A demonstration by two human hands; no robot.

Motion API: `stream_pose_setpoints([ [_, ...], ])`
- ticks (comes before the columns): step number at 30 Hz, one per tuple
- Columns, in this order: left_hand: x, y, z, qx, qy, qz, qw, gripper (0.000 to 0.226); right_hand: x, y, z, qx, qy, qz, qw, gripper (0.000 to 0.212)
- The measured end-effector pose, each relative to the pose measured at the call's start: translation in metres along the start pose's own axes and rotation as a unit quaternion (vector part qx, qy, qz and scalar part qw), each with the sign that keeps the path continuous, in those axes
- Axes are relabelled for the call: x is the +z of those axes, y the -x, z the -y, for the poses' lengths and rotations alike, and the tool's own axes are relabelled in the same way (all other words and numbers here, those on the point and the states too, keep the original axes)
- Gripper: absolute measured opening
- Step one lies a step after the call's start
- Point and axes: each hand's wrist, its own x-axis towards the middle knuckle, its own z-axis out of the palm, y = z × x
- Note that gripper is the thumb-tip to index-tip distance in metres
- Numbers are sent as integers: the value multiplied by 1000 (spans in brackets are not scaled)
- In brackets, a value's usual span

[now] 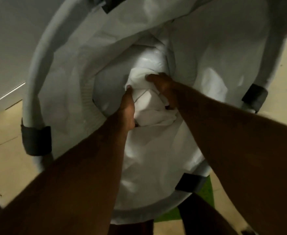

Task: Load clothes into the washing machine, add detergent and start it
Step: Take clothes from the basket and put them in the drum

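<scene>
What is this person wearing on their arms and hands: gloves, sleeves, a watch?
Nothing that shows. The left forearm and right forearm are bare, with no sleeves in view. The left hand and right hand are ungloved; no watch, bracelet or ring shows, though the picture is dim and blurry.

Left hand (128, 107): reached down and forward, one digit stretched along the white cloth (147, 100), the rest tucked under it, gripping.
Left forearm (81, 167): bare, straight behind the hand.
Right hand (163, 89): just beside the left, slightly farther forward, fingers curled into the same cloth, fingertips hidden.
Right forearm (232, 141): bare, extended, angling in toward the left hand.
</scene>
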Motion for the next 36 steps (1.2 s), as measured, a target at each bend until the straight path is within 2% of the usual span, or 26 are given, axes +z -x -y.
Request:
stream_pose_setpoints([
  [3,-2,30,-2,22,-1,28,999,64,-2,20,3,4,-27,21,999,60],
  [5,-10,54,-11,40,-8,21,999,62,2,43,13,6,-24,25,999,64],
  [7,-15,83,-22,66,8,5,998,66,4,73,29,-12,-23,14,1000,66],
  [10,-26,135,-41,106,5,25,994,80,0,134,59,-63,-37,6,997,39],
  [14,-39,217,-57,148,-1,17,989,69,-9,228,96,-73,-68,18,995,39],
  [17,-51,274,-61,185,-10,22,982,91,-16,306,117,-88,-77,-5,993,37],
  [18,-56,294,-61,199,-13,26,980,92,-18,334,125,-94,-80,-8,992,38],
  [22,-69,426,-54,230,8,74,970,69,-21,442,146,-100,-90,7,991,55],
  [24,-81,482,-47,249,30,72,965,57,-22,498,156,-102,-92,13,990,61],
  [29,-116,609,-22,296,44,44,953,76,-15,617,169,-157,-79,41,983,59],
  [33,-153,684,9,333,48,12,942,51,11,684,166,-212,-60,49,974,83],
  [36,-197,726,42,369,64,-5,927,54,44,731,154,-249,-36,63,966,92],
])
